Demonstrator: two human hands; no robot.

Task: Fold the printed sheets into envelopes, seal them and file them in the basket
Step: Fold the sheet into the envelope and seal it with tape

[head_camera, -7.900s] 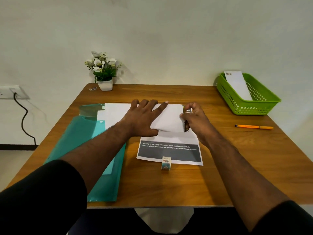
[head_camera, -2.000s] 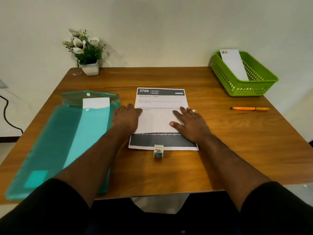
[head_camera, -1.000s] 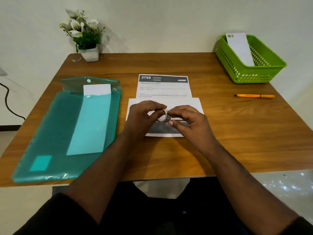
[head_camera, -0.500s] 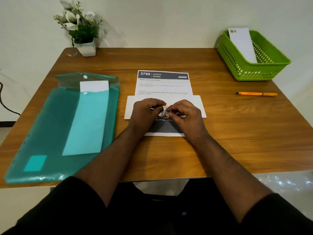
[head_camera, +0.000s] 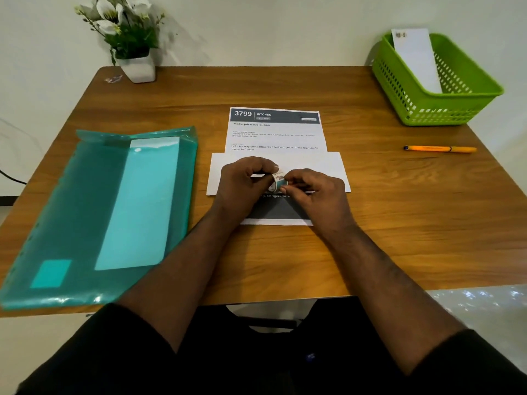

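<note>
at the middle of the worktop (head_camera: 285,89), my left hand (head_camera: 242,185) grips the tape roll (head_camera: 278,182) over the envelope (head_camera: 328,169) and printed sheet (head_camera: 275,132) while my right hand (head_camera: 313,192) pinches its loose end, apparently for sealing, the basket (head_camera: 422,109) waiting at the far right corner.

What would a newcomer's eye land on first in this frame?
First, the two hands meeting at mid-table: the left hand and right hand both pinch a small tape roll above a white envelope lying across the printed sheet. Next, the bright green basket at the far right corner with a white envelope standing in it, and the large teal folder on the left.
</note>
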